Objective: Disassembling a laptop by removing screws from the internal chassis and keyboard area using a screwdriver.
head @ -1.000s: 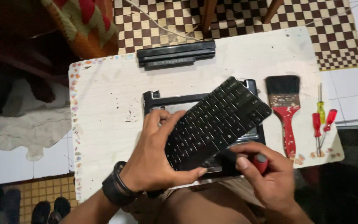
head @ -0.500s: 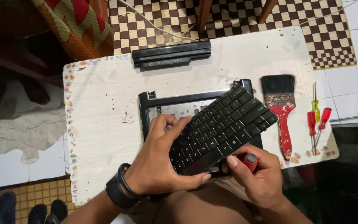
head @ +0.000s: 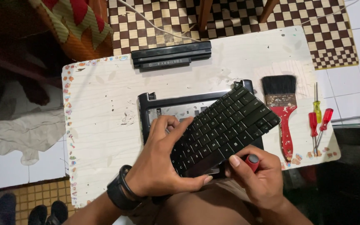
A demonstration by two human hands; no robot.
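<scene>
Seen from above: black laptop keyboard (head: 223, 127) lifted off its seat and tilted, long axis running on a diagonal from the near-left corner up to the far-right corner, above the open laptop base (head: 163, 104) on the white tabletop (head: 101, 121). Left hand (head: 163, 166) spread across the near-left end of the keyboard, fingers (head: 176, 125) flat on the keys, thumb hooked under the near edge — grasping the panel, not clenched. Right hand (head: 259, 179) just beside the keyboard's near edge, closed around a red-handled screwdriver (head: 252, 160) (only the handle cap visible, the tip hidden below the panel). Left hand clearly the one carrying the keyboard; far-right end unsupported, hanging free toward the paintbrush. Underside of the keyboard out of sight, so whether anything links it to the base cannot be told.

Elsewhere on the tabletop: long black battery pack (head: 171, 55) near the far edge, well apart from the hands; red-handled paintbrush (head: 283, 112) just right of the laptop base; three small screwdrivers (head: 318, 121), red and yellow-green handles, beyond the brush near the right edge. Black wristband (head: 119, 193) on the left wrist. Checkered mat (head: 238, 16) on the floor past the tabletop, crumpled pale cloth (head: 19, 133) at left.
</scene>
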